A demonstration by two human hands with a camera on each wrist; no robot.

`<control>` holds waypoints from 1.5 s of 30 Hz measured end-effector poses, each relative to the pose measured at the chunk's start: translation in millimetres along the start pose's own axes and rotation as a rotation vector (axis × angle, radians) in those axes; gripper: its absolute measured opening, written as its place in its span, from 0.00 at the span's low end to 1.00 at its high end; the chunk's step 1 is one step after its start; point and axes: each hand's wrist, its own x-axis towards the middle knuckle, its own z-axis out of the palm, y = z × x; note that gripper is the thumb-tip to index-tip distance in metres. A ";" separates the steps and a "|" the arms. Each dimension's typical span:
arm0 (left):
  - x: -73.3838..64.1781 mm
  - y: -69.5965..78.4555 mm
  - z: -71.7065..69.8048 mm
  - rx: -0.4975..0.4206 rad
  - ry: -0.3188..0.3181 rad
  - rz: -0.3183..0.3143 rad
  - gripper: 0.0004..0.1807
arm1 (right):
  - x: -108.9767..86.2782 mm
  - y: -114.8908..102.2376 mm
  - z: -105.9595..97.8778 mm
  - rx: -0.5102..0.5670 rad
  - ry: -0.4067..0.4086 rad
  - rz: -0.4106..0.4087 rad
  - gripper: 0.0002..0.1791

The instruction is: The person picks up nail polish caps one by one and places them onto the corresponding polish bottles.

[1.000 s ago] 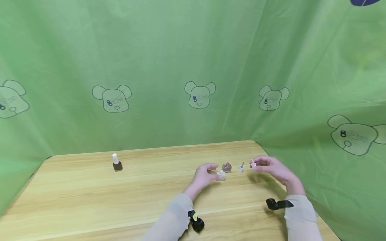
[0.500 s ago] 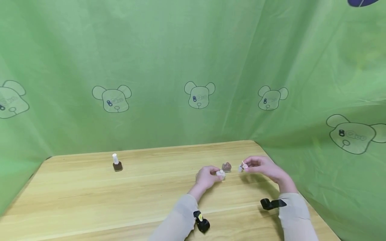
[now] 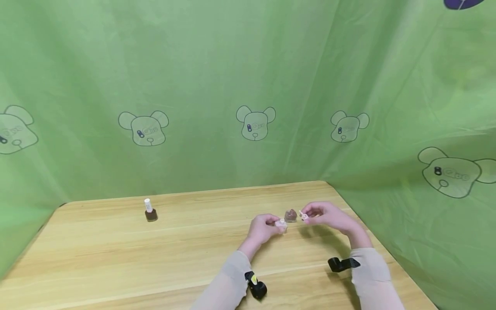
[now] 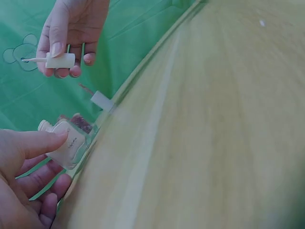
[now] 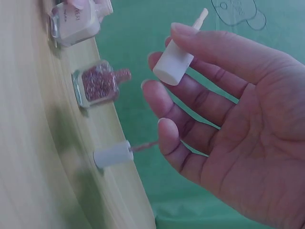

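My left hand [image 3: 260, 231] pinches an uncapped nail polish bottle [image 4: 70, 142] of pale pink polish between thumb and fingers, its neck pointing up. The right hand [image 3: 329, 216] holds a white nail polish brush cap [image 5: 174, 63] between thumb and fingers, with its pale-coated brush up. Between the hands, an uncapped bottle of reddish glitter polish [image 5: 99, 83] stands on the table. Beside it a second white brush cap [image 5: 113, 153] stands on its top end, brush upward; in the head view the right hand hides it.
A dark brown nail polish bottle [image 3: 151, 215] with its white cap on stands far left on the wooden table [image 3: 155, 254]. A green curtain [image 3: 201, 163] with printed bear heads hangs behind the table and along its right side.
My right hand has moved left with the brush cap, past the standing cap and closer to the glitter bottle. The left hand stays near the same spot, gripping the pale bottle.
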 end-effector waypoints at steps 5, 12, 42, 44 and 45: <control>-2.7 -2.4 -8.7 -0.056 -0.019 -0.008 0.19 | 4.1 -7.2 7.0 -0.013 0.002 -0.003 0.18; -5.8 -7.2 -24.2 -0.172 -0.083 -0.012 0.19 | 10.8 -13.3 14.0 -0.028 0.003 -0.022 0.17; -45.9 -18.1 -68.1 -0.207 -0.109 -0.018 0.18 | 24.6 -60.3 54.3 -0.213 0.059 -0.092 0.11; -45.6 -18.5 -67.4 -0.207 -0.103 -0.021 0.18 | 24.3 -61.4 56.0 -0.214 0.063 -0.085 0.10; -45.5 -18.7 -67.2 -0.207 -0.100 -0.024 0.18 | 24.4 -61.8 56.7 -0.215 0.064 -0.085 0.10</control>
